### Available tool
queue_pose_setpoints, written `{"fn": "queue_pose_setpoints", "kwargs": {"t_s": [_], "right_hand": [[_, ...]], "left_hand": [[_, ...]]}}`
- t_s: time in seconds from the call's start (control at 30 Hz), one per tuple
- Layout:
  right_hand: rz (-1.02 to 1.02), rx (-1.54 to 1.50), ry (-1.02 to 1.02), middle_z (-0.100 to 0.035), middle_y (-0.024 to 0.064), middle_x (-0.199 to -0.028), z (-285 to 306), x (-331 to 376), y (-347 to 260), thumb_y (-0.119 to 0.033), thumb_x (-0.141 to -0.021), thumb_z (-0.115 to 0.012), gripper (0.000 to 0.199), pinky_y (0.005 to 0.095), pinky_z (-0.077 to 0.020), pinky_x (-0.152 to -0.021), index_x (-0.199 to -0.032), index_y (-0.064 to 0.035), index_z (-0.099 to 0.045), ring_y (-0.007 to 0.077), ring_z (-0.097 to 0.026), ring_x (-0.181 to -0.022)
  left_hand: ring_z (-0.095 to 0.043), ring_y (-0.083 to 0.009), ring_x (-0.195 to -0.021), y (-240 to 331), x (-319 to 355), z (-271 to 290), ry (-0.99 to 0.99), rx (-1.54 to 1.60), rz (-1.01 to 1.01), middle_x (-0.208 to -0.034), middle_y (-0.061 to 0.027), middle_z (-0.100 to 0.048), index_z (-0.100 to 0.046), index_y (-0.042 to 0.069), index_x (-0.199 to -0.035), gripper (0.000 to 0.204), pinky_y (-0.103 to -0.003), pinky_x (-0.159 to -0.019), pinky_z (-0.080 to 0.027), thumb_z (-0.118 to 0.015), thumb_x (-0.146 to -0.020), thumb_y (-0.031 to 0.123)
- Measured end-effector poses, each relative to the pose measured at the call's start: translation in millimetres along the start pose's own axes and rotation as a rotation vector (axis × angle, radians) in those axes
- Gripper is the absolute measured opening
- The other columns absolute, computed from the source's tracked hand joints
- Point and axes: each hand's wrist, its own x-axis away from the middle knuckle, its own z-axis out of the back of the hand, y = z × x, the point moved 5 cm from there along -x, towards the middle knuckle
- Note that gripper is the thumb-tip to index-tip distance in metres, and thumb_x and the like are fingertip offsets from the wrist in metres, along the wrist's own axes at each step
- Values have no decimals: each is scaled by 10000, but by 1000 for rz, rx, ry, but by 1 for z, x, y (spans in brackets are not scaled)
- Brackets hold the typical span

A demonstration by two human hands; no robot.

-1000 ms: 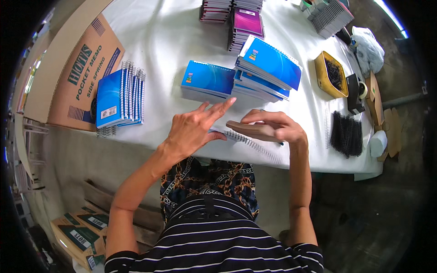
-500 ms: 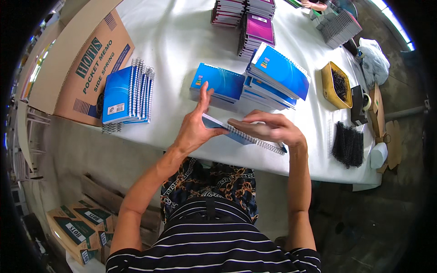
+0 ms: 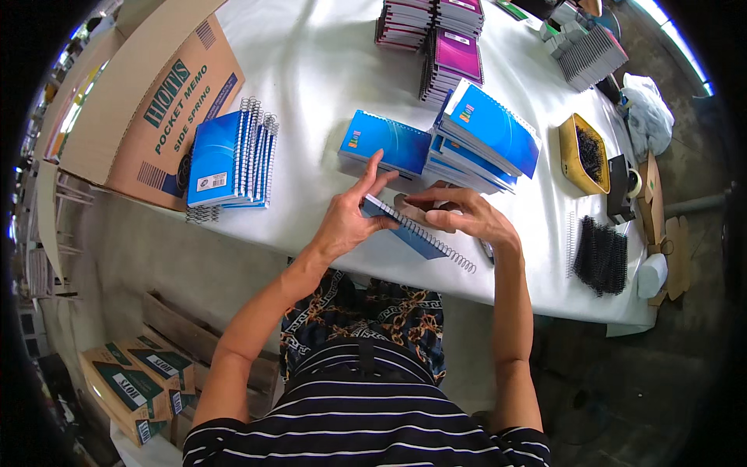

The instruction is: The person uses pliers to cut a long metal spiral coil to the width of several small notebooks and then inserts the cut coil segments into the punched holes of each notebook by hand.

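Overlapping at the frame's left, coiled notebooks (image 3: 214, 159) fan out — bulky spines (image 3: 247, 152) likely prevent flat stacking. At centre, the left hand (image 3: 348, 219) grips one end of a tilted blue notebook (image 3: 421, 242), apparently steadying it for the right hand (image 3: 476, 219), which pinches a flat brownish piece (image 3: 408, 208) by its coil (image 3: 464, 261).

Both bare arms, bent at the elbow, reach forward and converge before the torso. The left forearm (image 3: 284, 292) slants inward to the left grip (image 3: 347, 218); its index finger (image 3: 375, 162) extends forward and slightly to the right, while the thumb (image 3: 384, 223) points to the right, apart from it, in a clasping posture. The right forearm (image 3: 511, 307) runs nearly straight forward; the right grip (image 3: 484, 221) turns inward at the wrist, its fingers (image 3: 451, 196) bent and directed toward the left, the thumb opposed.
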Motion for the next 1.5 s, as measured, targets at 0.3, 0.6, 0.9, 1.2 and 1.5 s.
{"fn": "queue_pose_setpoints", "kwargs": {"t_s": [0.3, 0.6, 0.9, 1.2, 1.5], "right_hand": [[69, -119, 25, -652, 155, -1147, 2, -4, 7, -597, -826, -607, 688, 371, -482, -885, -1240, -49, -651, 262, -601, -1055], [124, 99, 218, -611, 153, -1138, 22, 56, -11, -473, -831, -616, 636, 368, -447, -932, -1253, 3, -621, 262, -597, -1044], [-187, 1327, 978, -564, 172, -1241, 65, 154, 65, -240, -803, -768, 413, 439, -364, -1044, -1172, -77, -677, 316, -499, -1225], [389, 860, 838, -593, 50, -1104, -61, 28, -17, -148, -789, -745, 300, 490, -353, -1008, -1073, -91, -666, 218, -555, -1095], [66, 654, 1105, -600, 116, -1181, -18, 79, 32, -151, -794, -763, 338, 458, -385, -976, -1098, -75, -639, 326, -540, -1107]], "left_hand": [[-525, -291, -1293, 0, -6, 1, -71, -45, 23, -1369, -160, -569, -86, 216, -1568, 1188, -396, -1050, -447, -863, -670, 206], [-419, -261, -1380, -11, -8, 17, -347, -2, 32, -1463, -148, -478, -362, 59, -1483, 814, -387, -1143, -317, -722, -843, 409], [-397, -272, -1399, -2, -10, 6, -483, 365, -49, -1461, -109, -491, -580, 151, -1357, 537, -383, -1183, -249, -685, -883, 382], [-465, -246, -1350, 19, -9, 6, -293, 236, -63, -1427, -98, -526, -333, 85, -1514, 812, -410, -1162, -276, -669, -876, 458], [-436, -283, -1355, 4, 0, 3, -327, 64, -12, -1397, -96, -557, -515, 76, -1399, 684, -409, -1148, -316, -596, -886, 522]]}}
